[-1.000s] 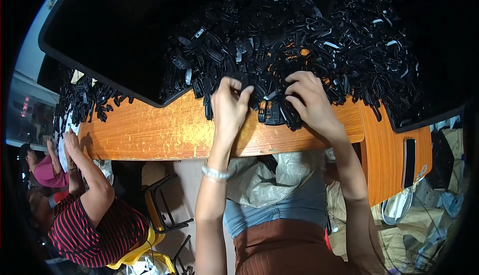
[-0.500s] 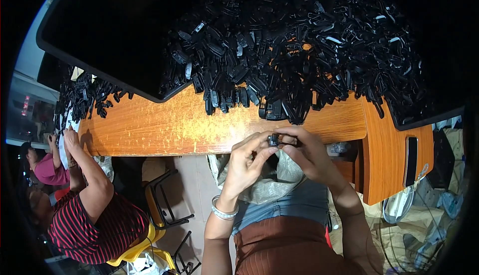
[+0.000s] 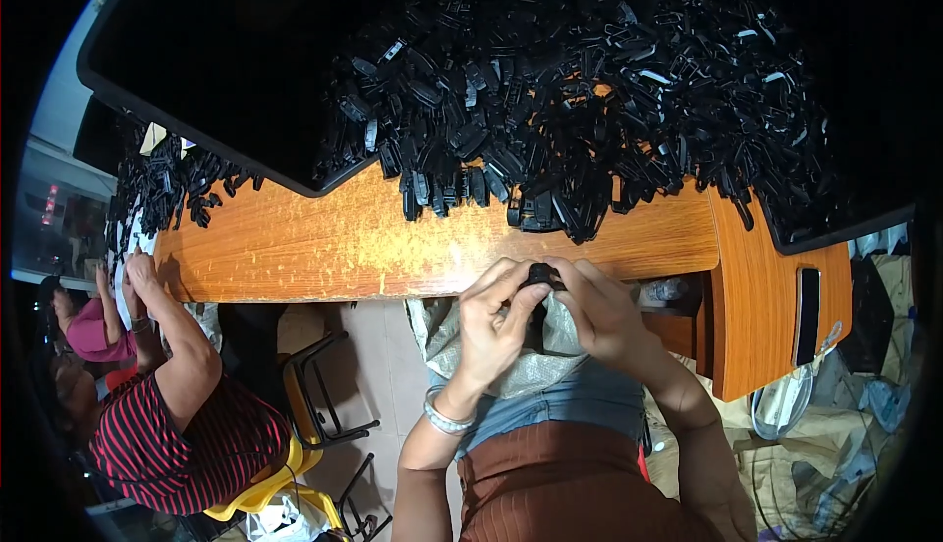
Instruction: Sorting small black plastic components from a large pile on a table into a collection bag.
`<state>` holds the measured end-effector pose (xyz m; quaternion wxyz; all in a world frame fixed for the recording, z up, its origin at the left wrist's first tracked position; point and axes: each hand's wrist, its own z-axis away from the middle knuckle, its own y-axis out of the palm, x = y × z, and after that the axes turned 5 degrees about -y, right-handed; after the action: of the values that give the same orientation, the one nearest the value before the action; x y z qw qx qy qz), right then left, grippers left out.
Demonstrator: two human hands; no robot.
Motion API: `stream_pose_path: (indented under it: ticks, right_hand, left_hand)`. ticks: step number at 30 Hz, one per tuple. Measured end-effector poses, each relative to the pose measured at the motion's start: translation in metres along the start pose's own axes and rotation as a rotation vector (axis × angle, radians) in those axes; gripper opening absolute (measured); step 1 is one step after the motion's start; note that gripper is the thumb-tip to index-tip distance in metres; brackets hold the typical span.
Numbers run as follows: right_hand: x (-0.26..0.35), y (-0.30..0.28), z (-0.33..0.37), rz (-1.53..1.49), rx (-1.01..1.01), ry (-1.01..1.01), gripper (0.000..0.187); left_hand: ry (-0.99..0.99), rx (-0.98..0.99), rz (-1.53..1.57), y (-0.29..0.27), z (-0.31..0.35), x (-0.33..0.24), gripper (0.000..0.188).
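Both hands meet at the front edge of the wooden table [image 3: 324,237], in front of my body. Between their fingertips is a small black plastic part [image 3: 540,274], mostly covered by the fingers. My left hand [image 3: 494,321] pinches it with thumb and fingers, a pale bracelet round the wrist. My right hand [image 3: 601,311] closes on its other side. Beneath the hands, a whitish woven sack [image 3: 530,375] lies open at my lap. A large heap of similar black plastic parts [image 3: 589,139] covers the far side of the table.
A black tray-like panel [image 3: 226,80] stands left of the heap, another [image 3: 845,232] to its right. A dark phone-like slab [image 3: 807,316] lies on the right tabletop. To the left, a person in a striped shirt [image 3: 196,444] sits on a yellow chair, with another person [image 3: 93,331] beyond.
My hands have drawn closer round the black plastic part, which has turned and shows less between the fingers. The heap looks unchanged.
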<state>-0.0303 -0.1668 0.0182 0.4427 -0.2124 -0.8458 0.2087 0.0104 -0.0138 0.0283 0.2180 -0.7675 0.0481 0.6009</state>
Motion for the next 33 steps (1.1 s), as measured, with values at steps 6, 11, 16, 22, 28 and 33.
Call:
stream_pose_path:
  ticks: [6,11,16,22,28,33]
  right_hand:
    - [0.001,0.009,0.009,-0.365,-0.181,0.208,0.031]
    - [-0.006,0.010,0.024,-0.916,-0.210,0.455,0.016]
    - [-0.021,0.008,0.019,-0.655,-0.074,0.349,0.010]
    - [-0.056,0.004,-0.052,0.243,-0.088,0.060,0.010]
    - [-0.065,-0.008,-0.075,0.487,0.037,0.005,0.008]
    - [-0.041,-0.018,-0.053,-0.113,-0.197,0.344,0.031]
  left_hand:
    - [-0.438,-0.050,0.584,0.010,0.014,0.013,0.027]
    - [-0.416,0.110,1.037,0.006,0.021,0.037,0.028]
    - [-0.540,0.291,0.957,-0.015,0.018,0.052,0.029]
    - [0.055,-0.042,-0.283,-0.023,-0.065,0.036,0.022]
    - [0.303,0.101,-0.811,-0.012,-0.120,0.041,0.033]
    - [0.366,0.065,-0.807,-0.017,-0.116,0.050,0.027]
